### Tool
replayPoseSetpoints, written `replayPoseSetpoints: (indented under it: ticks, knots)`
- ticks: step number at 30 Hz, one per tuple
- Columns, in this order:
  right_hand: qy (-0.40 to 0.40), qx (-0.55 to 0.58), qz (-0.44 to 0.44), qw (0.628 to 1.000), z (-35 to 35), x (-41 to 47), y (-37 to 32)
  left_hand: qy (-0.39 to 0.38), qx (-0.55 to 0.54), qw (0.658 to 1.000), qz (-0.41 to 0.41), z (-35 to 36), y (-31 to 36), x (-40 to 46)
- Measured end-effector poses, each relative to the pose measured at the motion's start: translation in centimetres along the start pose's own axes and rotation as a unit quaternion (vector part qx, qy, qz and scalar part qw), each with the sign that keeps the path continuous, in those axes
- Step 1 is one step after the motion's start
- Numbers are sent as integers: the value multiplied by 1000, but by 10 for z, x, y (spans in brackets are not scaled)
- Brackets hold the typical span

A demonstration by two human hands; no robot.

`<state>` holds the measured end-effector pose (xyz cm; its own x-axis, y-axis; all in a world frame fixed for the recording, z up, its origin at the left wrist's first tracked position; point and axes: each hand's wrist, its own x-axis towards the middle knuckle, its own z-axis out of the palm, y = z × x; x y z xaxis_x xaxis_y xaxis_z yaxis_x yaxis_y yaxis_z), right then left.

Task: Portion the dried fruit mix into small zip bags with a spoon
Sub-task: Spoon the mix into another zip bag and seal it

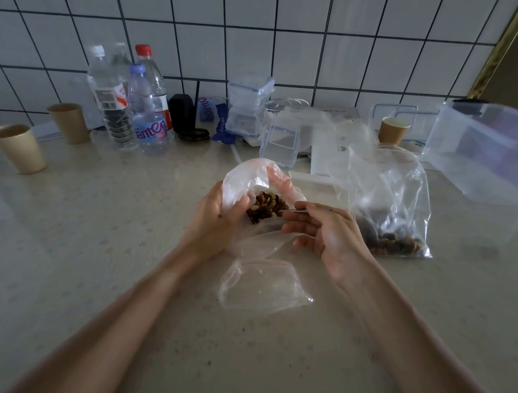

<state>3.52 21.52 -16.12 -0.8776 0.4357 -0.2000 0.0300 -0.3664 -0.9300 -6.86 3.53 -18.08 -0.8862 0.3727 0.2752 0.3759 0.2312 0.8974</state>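
Note:
My left hand (219, 215) holds open a thin plastic bag (247, 176) with brown and yellow dried fruit mix (266, 207) inside. My right hand (326, 235) grips a metal spoon (293, 211) whose bowl is pushed into the fruit at the bag's mouth. An empty small zip bag (263, 285) lies flat on the counter just in front of my hands. To the right stands a larger clear zip bag (390, 206) with dried fruit at its bottom.
Water bottles (141, 106) and paper cups (16, 149) stand at the back left. Small lidded plastic boxes (249, 105) sit along the tiled wall, and a big clear tub (490, 152) sits at the right. Another paper cup (393, 131) is behind the large bag.

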Motion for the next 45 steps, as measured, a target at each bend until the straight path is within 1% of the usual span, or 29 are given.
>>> replayPoseSetpoints:
  ticks: [3,5,9,15,18,22,23,25,27,29,32,35,39,42,45]
  knots:
    - [12,5,-4,1000,-1,1,-2,13,-27,1000,-9,-1,-2,0]
    - [24,-10,-22,999,-3,2,-4,23,-55,998,-18,-1,-3,-1]
    - [32,-26,-56,998,-6,-1,-10,56,-18,998,-18,-5,-5,4]
    - [1,-26,-92,995,-4,-9,-19,70,-16,997,-25,-25,9,7]
    - [-19,-33,-105,994,-3,-12,-23,74,55,996,13,-36,15,-1]
    - [-26,-39,-111,993,-2,-16,-26,128,167,969,127,-51,24,-28]
    - [-27,-40,-113,992,-2,-16,-26,125,183,965,143,-53,26,-37]
    - [-31,-43,-117,992,-2,-18,-27,84,194,967,140,-53,32,-54]
    - [-35,-46,-122,991,-3,-19,-28,24,182,977,109,-50,35,-71]
    - [-42,-45,-128,990,-3,-21,-29,-24,192,978,79,-46,33,-83]
    - [-60,-42,-137,988,-6,-23,-33,-65,221,972,40,-40,26,-89]
    - [-96,-44,-139,985,-11,-25,-37,-79,225,971,7,-38,18,-90]
    - [-183,-87,-130,971,-21,-27,-45,-84,221,972,0,-38,17,-84]
    - [-251,-159,-112,948,-27,-30,-49,-76,221,972,-5,-37,20,-76]
    - [-303,-238,-114,916,-29,-34,-53,-72,202,976,-22,-36,23,-71]
